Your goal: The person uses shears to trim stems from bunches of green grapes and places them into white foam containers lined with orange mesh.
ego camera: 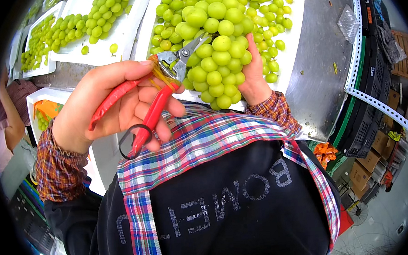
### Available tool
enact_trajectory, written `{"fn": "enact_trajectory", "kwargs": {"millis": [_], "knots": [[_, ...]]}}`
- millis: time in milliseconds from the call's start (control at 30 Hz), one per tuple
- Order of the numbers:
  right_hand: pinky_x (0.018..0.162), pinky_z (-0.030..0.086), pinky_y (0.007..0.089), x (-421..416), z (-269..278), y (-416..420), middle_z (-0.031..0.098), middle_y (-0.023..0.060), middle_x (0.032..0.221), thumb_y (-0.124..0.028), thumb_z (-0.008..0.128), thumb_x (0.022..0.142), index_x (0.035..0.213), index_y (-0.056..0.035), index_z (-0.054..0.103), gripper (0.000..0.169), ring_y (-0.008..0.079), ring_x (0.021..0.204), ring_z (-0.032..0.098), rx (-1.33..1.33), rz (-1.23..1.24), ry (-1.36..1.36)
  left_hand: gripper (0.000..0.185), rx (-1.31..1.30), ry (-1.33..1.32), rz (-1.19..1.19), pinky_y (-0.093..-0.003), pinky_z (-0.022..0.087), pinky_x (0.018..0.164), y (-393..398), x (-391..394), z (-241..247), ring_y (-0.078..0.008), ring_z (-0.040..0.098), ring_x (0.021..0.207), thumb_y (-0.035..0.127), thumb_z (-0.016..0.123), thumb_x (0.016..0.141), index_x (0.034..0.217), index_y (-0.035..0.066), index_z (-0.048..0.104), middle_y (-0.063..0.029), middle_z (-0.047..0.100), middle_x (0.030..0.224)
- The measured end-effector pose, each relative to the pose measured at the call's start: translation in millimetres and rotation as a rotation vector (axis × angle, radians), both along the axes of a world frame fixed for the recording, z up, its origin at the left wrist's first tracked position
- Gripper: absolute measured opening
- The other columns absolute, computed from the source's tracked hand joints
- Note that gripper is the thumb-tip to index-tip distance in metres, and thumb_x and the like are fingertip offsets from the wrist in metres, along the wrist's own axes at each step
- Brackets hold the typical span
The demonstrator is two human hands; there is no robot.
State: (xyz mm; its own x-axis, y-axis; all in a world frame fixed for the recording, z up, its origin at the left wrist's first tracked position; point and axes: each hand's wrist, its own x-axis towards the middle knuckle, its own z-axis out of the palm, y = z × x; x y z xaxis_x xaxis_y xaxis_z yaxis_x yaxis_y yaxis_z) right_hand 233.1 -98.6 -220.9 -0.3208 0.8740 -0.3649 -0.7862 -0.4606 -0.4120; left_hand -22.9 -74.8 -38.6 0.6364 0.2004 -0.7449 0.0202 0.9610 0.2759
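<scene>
My left hand (pixel 118 101) holds a pair of red-handled pruning shears (pixel 152 118), palm turned up and thumb on the upper handle. A yellow band wraps the handles near the spring, and a black loop hangs at the lower handle's end. The blades reach into a bunch of green grapes (pixel 218 67) near its middle; their tips are partly hidden among the berries. From behind and the right side, my right hand (pixel 253 72) supports this bunch, with most of its fingers hidden. Under the bunch, a white foam tray (pixel 294 27) holds many loose green grapes.
More foam trays (pixel 70 58) with grape bunches (pixel 102 18) stand at upper left. A person's arm (pixel 10 107) shows at the left edge. Right of the metal table (pixel 311 50) are a perforated white frame (pixel 381 102), black crates (pixel 368 117) and cardboard boxes (pixel 361 174).
</scene>
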Motion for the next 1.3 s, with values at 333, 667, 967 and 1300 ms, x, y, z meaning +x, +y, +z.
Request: {"fn": "enact_trajectory", "kwargs": {"millis": [333,667,967,1300], "knots": [[0.104,0.047,0.0457,2,0,0,0.055,0.0134,0.136,-0.052,0.046,0.1,0.142,-0.0082,0.043,0.061,0.0298,0.122,0.057,-0.048,0.02,0.016,0.057,-0.088,-0.082,0.088,-0.0383,0.061,0.056,7,-4,-15,-0.0304,0.07,0.066,0.039,0.034,0.104,0.123,-0.011,0.054,-0.0186,0.069,0.096],[0.103,0.048,0.0458,4,-4,4,0.056,0.0137,0.135,-0.053,0.046,0.1,0.142,-0.008,0.044,0.061,0.0297,0.121,0.058,-0.063,0.03,0.111,0.032,0.398,0.306,-0.303,-0.0326,0.053,0.053,5,13,3,-0.019,0.066,0.061,0.026,0.051,0.102,0.093,-0.003,0.058,-0.01,0.065,0.077],[0.108,0.043,0.0478,4,-3,1,0.052,0.0133,0.141,-0.051,0.043,0.102,0.145,-0.0094,0.042,0.059,0.0311,0.126,0.054,-0.046,0.006,0.182,0.028,1.117,0.552,-0.852,-0.0313,0.048,0.061,2,27,12,-0.0149,0.061,0.063,0.02,0.049,0.103,0.091,-0.004,0.058,-0.0075,0.06,0.072],[0.108,0.042,0.0462,7,-25,-9,0.05,0.01,0.142,-0.054,0.037,0.103,0.146,-0.0112,0.04,0.061,0.0289,0.128,0.05,0.157,-0.02,0.442,0.033,0.587,0.483,-0.725,-0.032,0.047,0.057,7,19,31,-0.015,0.059,0.061,0.025,0.051,0.101,0.089,-0.005,0.06,-0.0085,0.064,0.07]]}}
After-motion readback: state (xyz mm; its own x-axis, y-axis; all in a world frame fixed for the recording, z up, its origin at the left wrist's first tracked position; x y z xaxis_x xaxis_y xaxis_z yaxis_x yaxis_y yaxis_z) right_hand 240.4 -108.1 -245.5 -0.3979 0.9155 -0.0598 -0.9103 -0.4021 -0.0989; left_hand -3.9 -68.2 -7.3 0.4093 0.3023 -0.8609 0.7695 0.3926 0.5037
